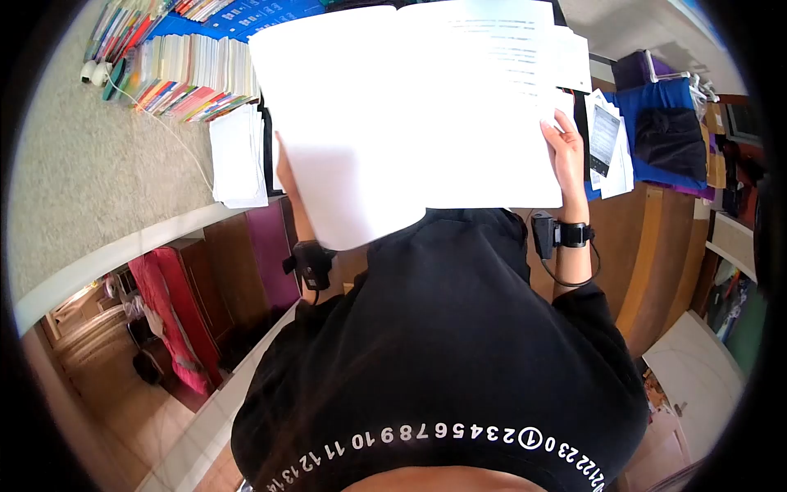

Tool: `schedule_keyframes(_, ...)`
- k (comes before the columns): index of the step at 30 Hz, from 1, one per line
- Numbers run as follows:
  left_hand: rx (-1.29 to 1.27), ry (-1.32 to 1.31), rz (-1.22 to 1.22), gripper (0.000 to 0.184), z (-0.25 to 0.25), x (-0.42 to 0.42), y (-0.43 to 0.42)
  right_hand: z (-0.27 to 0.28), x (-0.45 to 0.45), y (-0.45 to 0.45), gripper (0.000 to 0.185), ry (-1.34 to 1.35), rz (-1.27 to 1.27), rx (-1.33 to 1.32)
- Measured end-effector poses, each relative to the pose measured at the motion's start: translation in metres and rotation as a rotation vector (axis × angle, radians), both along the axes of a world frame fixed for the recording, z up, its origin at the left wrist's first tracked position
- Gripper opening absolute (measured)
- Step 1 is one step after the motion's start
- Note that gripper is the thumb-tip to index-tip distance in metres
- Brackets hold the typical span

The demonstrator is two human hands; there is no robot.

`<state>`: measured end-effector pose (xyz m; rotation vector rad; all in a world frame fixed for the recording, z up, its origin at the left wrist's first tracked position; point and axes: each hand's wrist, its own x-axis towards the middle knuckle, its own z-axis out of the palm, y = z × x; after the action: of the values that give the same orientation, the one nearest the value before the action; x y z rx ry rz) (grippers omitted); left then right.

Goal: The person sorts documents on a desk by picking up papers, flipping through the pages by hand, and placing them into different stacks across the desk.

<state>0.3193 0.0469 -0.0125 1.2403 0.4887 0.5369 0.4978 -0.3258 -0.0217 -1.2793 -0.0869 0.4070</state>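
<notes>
A large open book (361, 107) with white, partly overexposed pages spreads in front of my chest; lines of print show only at its upper right. At its right edge, my right hand (564, 148) grips the page side, thumb on the front and fingers curled around the edge. My left hand (286, 170) supports the left edge from behind, and most of its fingers are hidden by the pages. The left page bows downward at its lower corner. A black strap device sits on each of my wrists.
Left of the book are a row of upright books (193, 66), a stack of white papers (238, 160) and a white cable on a pale surface. To the right lie a phone (605, 139) on papers, a blue cloth and a dark cloth (670, 143).
</notes>
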Motion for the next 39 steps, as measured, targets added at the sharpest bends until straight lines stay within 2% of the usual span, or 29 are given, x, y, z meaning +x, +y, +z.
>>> schedule_keyframes(6,0.055,0.057,0.062,0.041,0.009,-0.007,0.014,0.011,-0.001,-0.005,0.035,0.011,0.021,-0.085)
schedule_keyframes(26,0.001,0.024,0.019,0.035,0.018,0.002,0.013,0.029,-0.011,0.011,0.035,-0.054,-0.051,-0.020)
schedule_keyframes(34,-0.113,-0.008,-0.037,0.033,0.031,0.006,0.005,0.033,-0.014,0.014,0.033,-0.082,-0.108,-0.093)
schedule_keyframes(39,-0.303,-0.085,-0.150,0.032,0.047,0.016,-0.012,0.029,-0.015,0.013,0.030,-0.061,-0.134,-0.104)
